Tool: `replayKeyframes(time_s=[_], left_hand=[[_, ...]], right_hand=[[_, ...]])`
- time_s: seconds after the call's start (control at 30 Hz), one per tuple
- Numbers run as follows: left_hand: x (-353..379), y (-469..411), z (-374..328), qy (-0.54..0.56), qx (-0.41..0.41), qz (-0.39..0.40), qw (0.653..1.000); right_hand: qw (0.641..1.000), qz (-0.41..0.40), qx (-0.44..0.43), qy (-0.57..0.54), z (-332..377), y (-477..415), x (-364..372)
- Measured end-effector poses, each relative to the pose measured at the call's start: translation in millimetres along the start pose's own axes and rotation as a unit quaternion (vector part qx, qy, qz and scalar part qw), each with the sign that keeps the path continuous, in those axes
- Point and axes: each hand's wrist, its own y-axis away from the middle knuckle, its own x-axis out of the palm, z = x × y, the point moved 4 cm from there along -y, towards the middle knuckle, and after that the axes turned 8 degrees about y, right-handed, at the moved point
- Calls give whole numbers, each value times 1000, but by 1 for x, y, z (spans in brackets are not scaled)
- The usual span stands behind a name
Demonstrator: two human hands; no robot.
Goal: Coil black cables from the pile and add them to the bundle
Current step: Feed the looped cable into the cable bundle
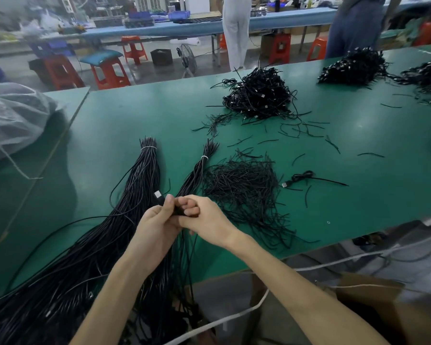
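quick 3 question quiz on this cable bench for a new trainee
1. True or false: the left hand and the right hand both grip a black cable.
2. The table is: A red, B green, C white.
3. Fill in: each long cable bundle is bound by a ___ tie.
Key: 1 true; 2 B; 3 white.
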Motion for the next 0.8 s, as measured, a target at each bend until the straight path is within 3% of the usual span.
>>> replayKeyframes(time_s=[0.13,0.27,0.4,0.43,0.53,0.67,0.8], left_hand=[[-8,6,-8,-80,-25,23,996],[-7,11,-10,-147,27,-48,988],[-5,14,-13,-358,146,-161,908],[-6,15,-14,-361,157,-176,902],[-8,18,-10,-296,161,-164,927],[-13,21,-8,-341,161,-166,911],[-13,22,-5,-247,107,-122,955]], right_hand=[[994,-2,-39,101,3,10,1],[995,-13,-47,90,10,12,5],[997,-7,-45,65,15,13,11],[997,-4,-45,61,15,14,12],[997,-5,-43,57,14,16,7],[993,-10,-60,102,15,17,2],[989,-5,-67,134,12,17,0]])
